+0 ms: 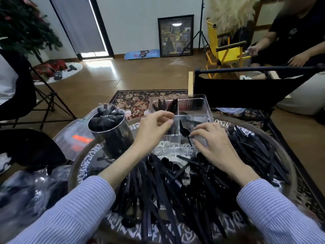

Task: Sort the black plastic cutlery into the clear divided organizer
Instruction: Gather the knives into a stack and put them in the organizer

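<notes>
A clear divided organizer (pixel 202 104) stands at the far side of the round table. Its back left compartment holds several black pieces standing on end. A black spoon (pixel 185 132) lies in the near compartment, and my right hand (pixel 209 140) pinches its handle with fingertips at the compartment's right side. My left hand (pixel 154 125) hovers over the organizer's left edge with fingers loosely curled, holding nothing that I can see. A large heap of black plastic cutlery (pixel 175 187) covers the table in front of me, under both forearms.
A clear cylinder (pixel 112 132) full of black cutlery leans at the left. A clear plastic bin (pixel 73 138) sits behind it. A black folding chair (pixel 246 88) stands beyond the organizer. Another person (pixel 290 41) sits at the far right. Crumpled plastic wrap (pixel 26 191) lies near left.
</notes>
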